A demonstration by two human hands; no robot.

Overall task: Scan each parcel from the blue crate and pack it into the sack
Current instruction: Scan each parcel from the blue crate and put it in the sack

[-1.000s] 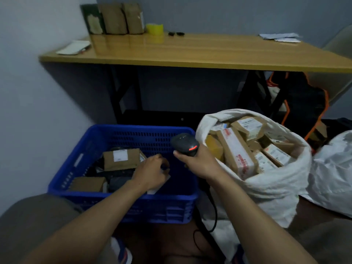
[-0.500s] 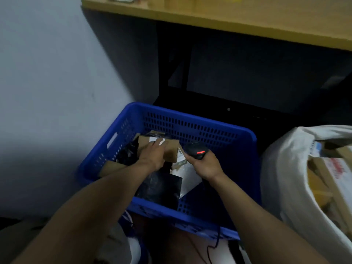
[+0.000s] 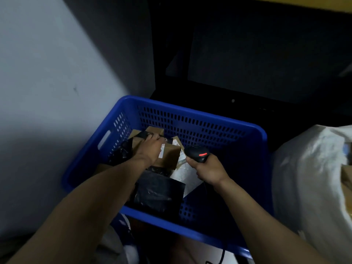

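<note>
Fingers (image 3: 153, 137) of the left hand (image 3: 150, 149) hook over the far edge of a cardboard parcel (image 3: 169, 157) in the blue crate (image 3: 263, 134), tips lost in shadow; the right hand (image 3: 209, 169) wraps round a black scanner (image 3: 197, 153), handle hidden in the fist. A black bag parcel (image 3: 159, 191) lies half under the left forearm, and the sack (image 3: 308, 168) beside the crate is cut off at the frame edge.
</note>
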